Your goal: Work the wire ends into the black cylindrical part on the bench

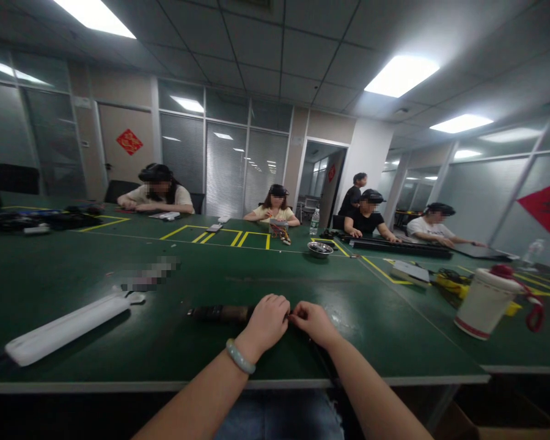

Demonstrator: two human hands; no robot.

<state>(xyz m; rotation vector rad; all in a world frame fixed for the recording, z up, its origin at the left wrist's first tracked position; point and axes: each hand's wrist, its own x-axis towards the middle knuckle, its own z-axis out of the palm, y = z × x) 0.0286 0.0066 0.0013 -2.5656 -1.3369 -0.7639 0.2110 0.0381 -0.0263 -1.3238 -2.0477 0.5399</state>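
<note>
A dark, long tool with a metal tip, which looks like an electric screwdriver point(220, 313), lies on the green table point(165, 360) with its tip to the left. My left hand point(268, 324), with a bangle point(241, 356) at the wrist, is closed over its right end. Close beside it, my right hand point(315, 324) is closed in a pinch where the tool's end meets a dark cord. The cord point(323, 360) runs under my right forearm toward the table's front edge. My fingers hide the join, so exactly what the right fingertips pinch is unclear.
To the left lies a white power strip point(73, 327). A lidded cup point(488, 302) with a red strap stands at the right, near a white box point(410, 273). Farther back is a metal bowl point(320, 249) with small parts. Several people in headsets sit across the table.
</note>
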